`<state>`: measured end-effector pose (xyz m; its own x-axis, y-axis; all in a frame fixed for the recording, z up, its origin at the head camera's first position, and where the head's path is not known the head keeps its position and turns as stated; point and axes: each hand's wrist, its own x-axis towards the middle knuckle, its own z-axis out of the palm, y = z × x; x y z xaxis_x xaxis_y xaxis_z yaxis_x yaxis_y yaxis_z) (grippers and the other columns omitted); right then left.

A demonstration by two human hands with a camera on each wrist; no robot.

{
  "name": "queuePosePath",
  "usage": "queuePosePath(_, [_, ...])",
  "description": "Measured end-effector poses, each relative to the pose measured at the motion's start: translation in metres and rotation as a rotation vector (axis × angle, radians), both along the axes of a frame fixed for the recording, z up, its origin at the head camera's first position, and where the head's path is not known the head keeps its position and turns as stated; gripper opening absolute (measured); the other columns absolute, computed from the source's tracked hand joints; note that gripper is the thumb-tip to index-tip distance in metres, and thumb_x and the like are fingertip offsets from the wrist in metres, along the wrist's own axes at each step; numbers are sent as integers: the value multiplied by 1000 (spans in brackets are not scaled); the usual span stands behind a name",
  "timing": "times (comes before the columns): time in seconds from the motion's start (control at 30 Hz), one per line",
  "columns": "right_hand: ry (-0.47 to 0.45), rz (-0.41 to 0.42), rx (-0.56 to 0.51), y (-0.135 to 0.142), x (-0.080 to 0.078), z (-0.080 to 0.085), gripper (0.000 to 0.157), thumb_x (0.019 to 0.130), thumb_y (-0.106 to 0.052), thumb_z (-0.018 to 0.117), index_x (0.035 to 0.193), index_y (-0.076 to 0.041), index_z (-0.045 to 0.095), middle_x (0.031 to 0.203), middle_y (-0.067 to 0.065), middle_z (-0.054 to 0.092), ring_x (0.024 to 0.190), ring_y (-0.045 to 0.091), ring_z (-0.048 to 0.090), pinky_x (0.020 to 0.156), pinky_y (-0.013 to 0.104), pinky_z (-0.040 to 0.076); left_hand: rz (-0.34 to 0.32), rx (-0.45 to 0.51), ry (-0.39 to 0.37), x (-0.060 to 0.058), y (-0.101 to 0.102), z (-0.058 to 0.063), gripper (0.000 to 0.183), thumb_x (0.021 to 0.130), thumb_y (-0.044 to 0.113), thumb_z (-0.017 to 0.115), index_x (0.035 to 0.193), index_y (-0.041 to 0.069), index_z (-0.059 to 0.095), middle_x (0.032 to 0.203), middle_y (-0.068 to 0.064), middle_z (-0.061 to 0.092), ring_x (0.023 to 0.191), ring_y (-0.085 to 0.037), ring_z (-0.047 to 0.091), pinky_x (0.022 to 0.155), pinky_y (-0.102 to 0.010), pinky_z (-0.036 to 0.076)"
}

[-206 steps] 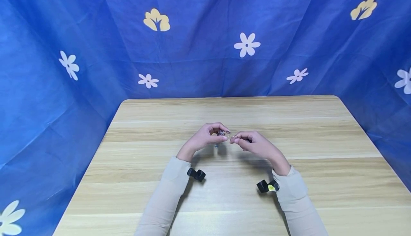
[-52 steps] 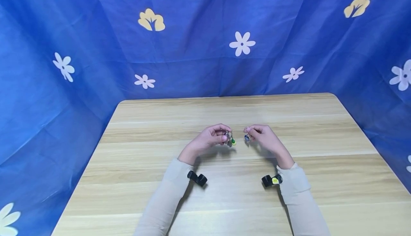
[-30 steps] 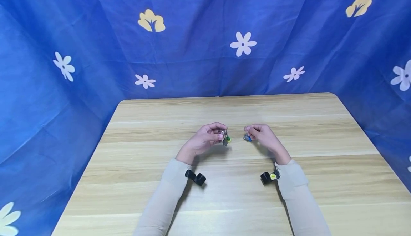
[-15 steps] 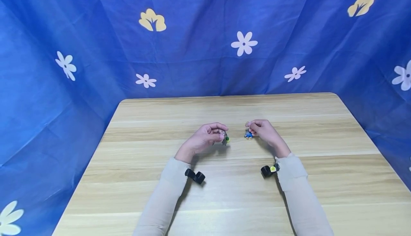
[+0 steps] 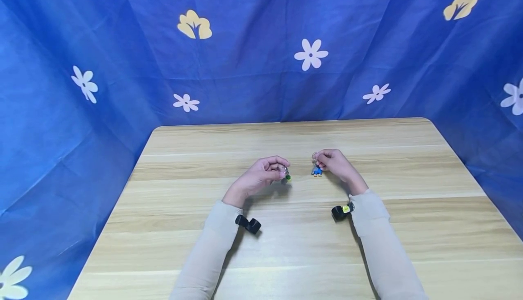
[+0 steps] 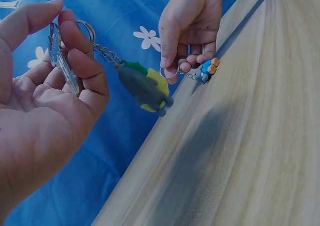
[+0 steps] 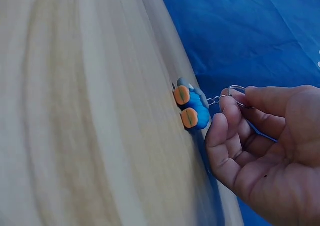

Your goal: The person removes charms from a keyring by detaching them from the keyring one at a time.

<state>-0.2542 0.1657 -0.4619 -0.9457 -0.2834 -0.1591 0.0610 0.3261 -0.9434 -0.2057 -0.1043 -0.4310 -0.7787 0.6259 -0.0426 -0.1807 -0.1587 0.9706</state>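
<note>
My left hand (image 5: 261,175) pinches a small bunch of silver keys (image 6: 62,60) on a split ring. From that ring, on a short chain, dangles a grey figurine (image 6: 137,83) with green and yellow parts. To its right, my right hand (image 5: 336,164) pinches the metal ring (image 7: 238,87) of another keychain between thumb and forefinger. A grey and blue figurine (image 7: 197,108) with orange feet is at the end of its chain, low near the tabletop; whether it touches the wood I cannot tell. The two hands are apart.
Both hands are over a light wood-grain table (image 5: 294,254) with rounded far corners. A blue curtain (image 5: 253,73) printed with white and yellow flowers surrounds its back and sides. Black wrist cameras (image 5: 248,223) sit on the beige sleeves.
The hands, almost touching in the oldest frame, have separated. Lately my right hand has shifted away from me with its keychain, whose blue side now shows. The left hand has barely moved.
</note>
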Motion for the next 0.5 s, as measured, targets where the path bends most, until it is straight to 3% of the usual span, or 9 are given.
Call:
queuePosePath(0.3, [-46, 2, 14, 0, -9, 0, 32, 101, -11, 46, 120, 12, 56, 86, 4, 60, 71, 6, 56, 66, 16, 53, -16, 42, -14, -1, 0, 2, 29, 86, -11, 52, 111, 4, 51, 81, 8, 64, 75, -5, 60, 67, -17, 46])
queuePosePath(0.5, [-35, 13, 39, 2, -13, -2, 34, 100, -7, 44, 127, 13, 50, 91, 10, 61, 72, 7, 57, 68, 17, 53, -26, 41, -30, -1, 0, 3, 29, 85, -13, 52, 106, 7, 50, 82, 6, 66, 79, -9, 63, 77, -22, 52])
